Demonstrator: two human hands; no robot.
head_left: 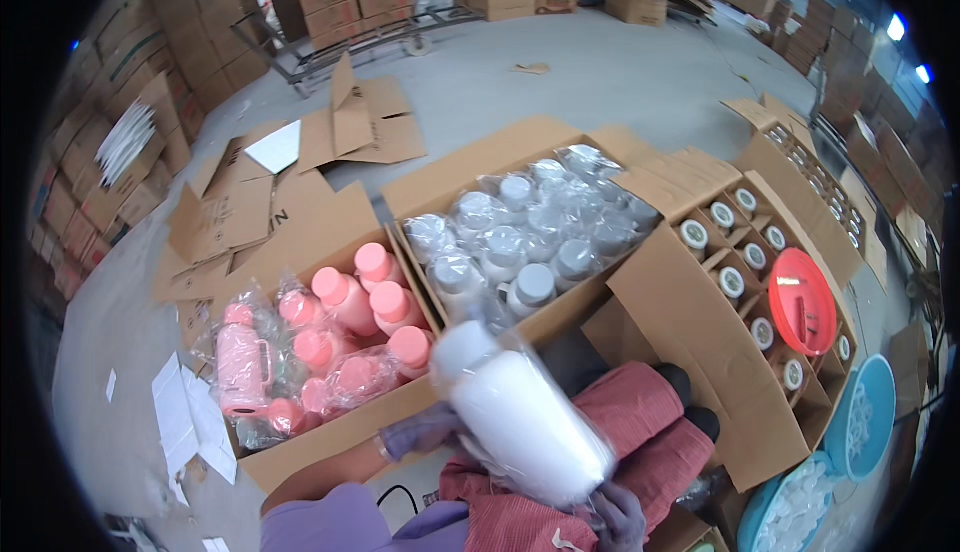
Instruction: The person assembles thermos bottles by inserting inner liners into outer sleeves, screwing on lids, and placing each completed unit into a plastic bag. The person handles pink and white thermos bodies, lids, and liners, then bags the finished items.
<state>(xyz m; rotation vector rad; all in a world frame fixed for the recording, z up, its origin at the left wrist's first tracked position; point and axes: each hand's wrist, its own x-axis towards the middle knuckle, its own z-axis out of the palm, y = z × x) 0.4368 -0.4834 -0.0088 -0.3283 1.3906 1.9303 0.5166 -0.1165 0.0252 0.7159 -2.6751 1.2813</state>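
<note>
A large white vacuum flask [535, 427] with a grey cap lies tilted across my lap, wrapped in a clear plastic bag and smeared by motion. My left hand [425, 432], in a purple glove, grips its side near the cap end; some fingers are hidden behind it. At the flask's base my gloved right hand [615, 517] is closed on the bagged end. Just beyond, a carton [560, 312] holds several grey-capped flasks [530, 287] in clear bags. To the left, another carton [330, 442] contains pink flasks [340, 292], some bagged, one with a handle lying on top.
On the right stands a divided carton [670, 332] of white-topped bottles with a red dish [802, 302] over them. Blue basins [865, 417] of small white parts sit beyond. Flattened cardboard [240, 217] covers floor at left; a trolley [400, 37] with stacked boxes stands behind.
</note>
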